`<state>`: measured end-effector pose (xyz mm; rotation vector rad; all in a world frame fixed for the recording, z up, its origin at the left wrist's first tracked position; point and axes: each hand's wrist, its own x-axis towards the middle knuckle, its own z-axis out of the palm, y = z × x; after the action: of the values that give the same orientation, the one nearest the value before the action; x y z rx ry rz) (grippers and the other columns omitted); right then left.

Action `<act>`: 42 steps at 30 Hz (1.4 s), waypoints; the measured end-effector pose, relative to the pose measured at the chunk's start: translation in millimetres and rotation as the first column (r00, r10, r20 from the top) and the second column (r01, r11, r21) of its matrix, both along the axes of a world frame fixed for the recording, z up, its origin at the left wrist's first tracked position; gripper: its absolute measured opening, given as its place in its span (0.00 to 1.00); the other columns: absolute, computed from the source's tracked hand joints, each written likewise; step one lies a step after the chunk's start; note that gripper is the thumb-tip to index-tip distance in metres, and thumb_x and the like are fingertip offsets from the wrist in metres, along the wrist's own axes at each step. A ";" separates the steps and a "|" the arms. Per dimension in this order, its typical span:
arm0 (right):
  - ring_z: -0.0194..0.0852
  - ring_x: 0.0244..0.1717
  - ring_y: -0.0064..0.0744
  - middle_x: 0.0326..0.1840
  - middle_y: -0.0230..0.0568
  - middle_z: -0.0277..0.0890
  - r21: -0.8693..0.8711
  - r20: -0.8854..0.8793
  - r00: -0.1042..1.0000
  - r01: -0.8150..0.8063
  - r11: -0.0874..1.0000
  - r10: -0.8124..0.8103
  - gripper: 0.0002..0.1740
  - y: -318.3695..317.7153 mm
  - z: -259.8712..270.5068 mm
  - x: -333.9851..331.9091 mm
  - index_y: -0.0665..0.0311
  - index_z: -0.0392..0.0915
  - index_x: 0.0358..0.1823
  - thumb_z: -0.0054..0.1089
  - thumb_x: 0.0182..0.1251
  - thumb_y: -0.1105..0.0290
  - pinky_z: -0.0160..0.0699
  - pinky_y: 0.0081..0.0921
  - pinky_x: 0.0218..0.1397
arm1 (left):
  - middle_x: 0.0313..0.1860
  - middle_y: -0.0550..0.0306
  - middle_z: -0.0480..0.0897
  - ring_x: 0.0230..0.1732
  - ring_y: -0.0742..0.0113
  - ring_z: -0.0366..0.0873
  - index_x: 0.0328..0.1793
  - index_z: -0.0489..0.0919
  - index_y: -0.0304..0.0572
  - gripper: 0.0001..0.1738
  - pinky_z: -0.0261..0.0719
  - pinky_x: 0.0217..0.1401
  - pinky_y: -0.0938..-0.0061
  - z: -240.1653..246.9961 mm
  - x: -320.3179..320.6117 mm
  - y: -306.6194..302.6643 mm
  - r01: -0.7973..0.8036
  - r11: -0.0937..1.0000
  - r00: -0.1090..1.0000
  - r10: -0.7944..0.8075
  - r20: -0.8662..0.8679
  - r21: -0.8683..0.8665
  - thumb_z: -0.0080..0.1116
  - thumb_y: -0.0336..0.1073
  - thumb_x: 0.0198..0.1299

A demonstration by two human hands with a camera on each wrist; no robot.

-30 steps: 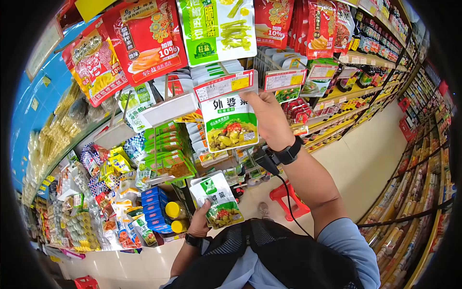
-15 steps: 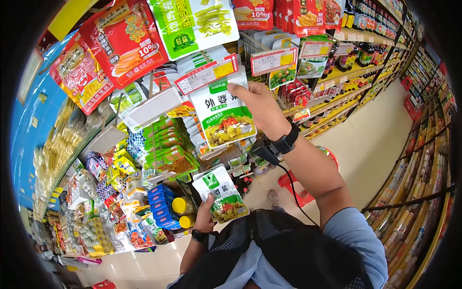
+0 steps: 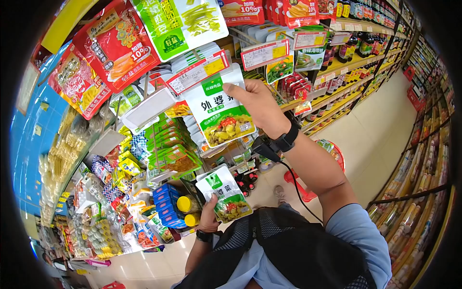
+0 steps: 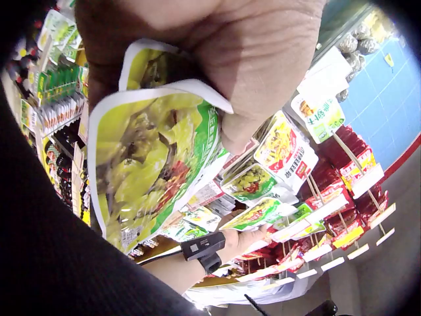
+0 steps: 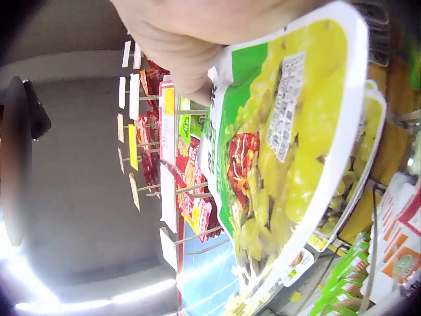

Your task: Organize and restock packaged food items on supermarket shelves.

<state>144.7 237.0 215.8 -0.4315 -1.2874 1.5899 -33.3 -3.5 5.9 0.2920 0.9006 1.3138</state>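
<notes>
My right hand (image 3: 262, 107) pinches the upper right edge of a white and green pickled-vegetable packet (image 3: 222, 108), thumb across its front. This packet hangs upright just below a red-edged price tag (image 3: 199, 73), its top overlapping the tag's lower edge. In the right wrist view its printed food picture (image 5: 276, 151) fills much of the frame. Low in front of the body, my left hand (image 3: 209, 216) grips a similar packet (image 3: 224, 195) by its left side. The left wrist view shows a second packet (image 4: 154, 66) tucked behind the front one (image 4: 154, 158) in that hand.
Red pickle packets (image 3: 115, 45) and a green and white one (image 3: 180, 24) hang on hooks above. Green packets (image 3: 173, 159), blue boxes (image 3: 168, 207) and yellow-lidded jars (image 3: 186, 204) fill the shelves at left. A red basket (image 3: 332, 154) stands on the floor at right.
The right hand's packet has come out from behind the price tag, so its green top now shows. The view has shifted slightly; the left hand keeps its hold.
</notes>
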 end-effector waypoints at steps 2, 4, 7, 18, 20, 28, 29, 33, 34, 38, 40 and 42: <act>0.79 0.33 0.18 0.36 0.38 0.83 0.004 -0.012 1.000 -0.010 1.000 0.010 0.14 -0.3 -1.0 -0.1 0.74 0.81 0.42 0.60 0.67 0.66 0.77 0.18 0.38 | 0.59 0.51 0.77 0.58 0.57 0.77 0.67 0.65 0.37 0.28 0.76 0.60 0.63 1.9 0.7 -1.0 -0.005 1.000 1.000 0.005 0.014 -0.008 0.52 0.47 0.68; 0.78 0.33 0.18 0.36 0.38 0.83 0.012 -0.023 1.000 -0.012 1.000 0.013 0.14 -0.6 -1.1 -0.4 0.74 0.81 0.42 0.60 0.67 0.66 0.77 0.18 0.38 | 0.59 0.51 0.77 0.58 0.57 0.77 0.67 0.65 0.37 0.28 0.76 0.60 0.63 4.3 1.7 -1.6 -0.003 1.000 1.000 0.003 0.017 -0.014 0.52 0.47 0.68; 0.78 0.33 0.18 0.36 0.37 0.83 0.028 -0.034 0.999 -0.004 1.000 0.005 0.14 -1.1 -1.3 -0.8 0.73 0.82 0.42 0.60 0.67 0.66 0.77 0.18 0.38 | 0.59 0.51 0.77 0.58 0.58 0.77 0.67 0.65 0.37 0.28 0.75 0.61 0.63 0.5 0.6 -2.1 -0.006 0.999 1.000 0.007 0.020 -0.037 0.52 0.47 0.68; 0.77 0.33 0.18 0.35 0.37 0.82 -0.023 -0.055 0.998 0.006 1.000 -0.008 0.15 4.9 16.9 -8.9 0.74 0.81 0.41 0.61 0.65 0.65 0.75 0.18 0.38 | 0.59 0.51 0.77 0.58 0.58 0.76 0.67 0.65 0.36 0.27 0.75 0.61 0.63 0.5 3.2 -2.4 0.006 1.000 1.000 -0.005 0.026 -0.014 0.50 0.47 0.69; 0.78 0.33 0.19 0.36 0.37 0.82 -0.026 -0.055 0.998 0.006 1.000 -0.007 0.14 4.4 20.1 -9.3 0.73 0.81 0.41 0.60 0.64 0.67 0.76 0.18 0.38 | 0.59 0.51 0.77 0.58 0.58 0.77 0.67 0.65 0.36 0.27 0.76 0.61 0.63 -0.2 2.9 -2.5 0.009 1.000 0.999 -0.008 0.034 -0.008 0.50 0.47 0.69; 0.78 0.33 0.18 0.36 0.36 0.82 -0.027 -0.046 0.998 0.036 0.999 -0.037 0.13 3.2 20.0 -8.8 0.73 0.80 0.40 0.60 0.64 0.67 0.75 0.17 0.38 | 0.59 0.51 0.76 0.58 0.57 0.77 0.67 0.65 0.37 0.27 0.77 0.60 0.62 0.1 1.3 1.0 0.017 0.999 0.999 -0.016 0.035 -0.038 0.50 0.46 0.69; 0.77 0.31 0.18 0.34 0.36 0.82 -0.033 -0.048 0.997 0.056 0.998 -0.058 0.14 3.4 17.4 -9.3 0.74 0.80 0.39 0.60 0.65 0.66 0.74 0.17 0.36 | 0.59 0.51 0.76 0.58 0.57 0.77 0.67 0.65 0.37 0.27 0.77 0.60 0.62 -0.2 1.0 1.7 0.015 0.999 0.999 -0.013 0.041 -0.038 0.50 0.46 0.69; 0.77 0.33 0.17 0.35 0.36 0.82 -0.057 -0.023 0.999 0.021 0.998 -0.022 0.14 8.5 5.3 -8.6 0.74 0.80 0.39 0.60 0.66 0.66 0.75 0.17 0.37 | 0.59 0.51 0.76 0.58 0.57 0.77 0.68 0.65 0.37 0.28 0.77 0.60 0.62 -2.5 -0.9 4.2 0.026 0.999 0.998 -0.024 0.055 -0.033 0.51 0.46 0.69; 0.77 0.33 0.17 0.36 0.36 0.82 -0.061 -0.033 0.999 0.018 0.998 -0.020 0.14 7.7 5.0 -8.7 0.74 0.80 0.40 0.59 0.66 0.66 0.75 0.17 0.38 | 0.59 0.51 0.76 0.58 0.57 0.77 0.68 0.65 0.37 0.28 0.76 0.60 0.62 -3.6 -1.6 4.8 0.035 0.999 0.998 -0.033 0.054 -0.031 0.51 0.46 0.69; 0.77 0.34 0.17 0.37 0.36 0.82 -0.033 -0.033 0.999 0.022 0.999 -0.023 0.14 6.6 6.1 -8.5 0.74 0.80 0.40 0.59 0.67 0.66 0.74 0.17 0.39 | 0.59 0.50 0.77 0.58 0.56 0.77 0.67 0.65 0.37 0.29 0.76 0.61 0.61 -7.9 -2.5 7.5 0.042 0.998 0.998 -0.040 0.040 -0.045 0.51 0.49 0.68; 0.77 0.34 0.17 0.37 0.36 0.82 -0.009 -0.025 0.999 0.021 1.000 -0.021 0.14 7.7 6.9 -7.2 0.73 0.81 0.41 0.59 0.67 0.66 0.75 0.17 0.40 | 0.58 0.48 0.77 0.58 0.54 0.77 0.66 0.67 0.37 0.30 0.75 0.62 0.59 -8.2 -1.9 8.1 0.046 0.998 0.999 -0.047 -0.021 -0.049 0.49 0.52 0.68; 0.77 0.35 0.17 0.37 0.35 0.82 -0.002 -0.032 0.999 0.008 1.000 -0.008 0.14 5.9 13.0 -5.7 0.73 0.81 0.42 0.59 0.67 0.67 0.75 0.18 0.40 | 0.59 0.48 0.77 0.59 0.54 0.76 0.66 0.67 0.37 0.30 0.75 0.63 0.59 -7.2 -2.5 7.5 0.044 0.998 0.999 -0.045 -0.022 -0.050 0.49 0.52 0.68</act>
<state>138.9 242.9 228.8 -0.4110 -1.2586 1.5853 -35.8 4.0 -1.3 0.2876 0.9399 1.2477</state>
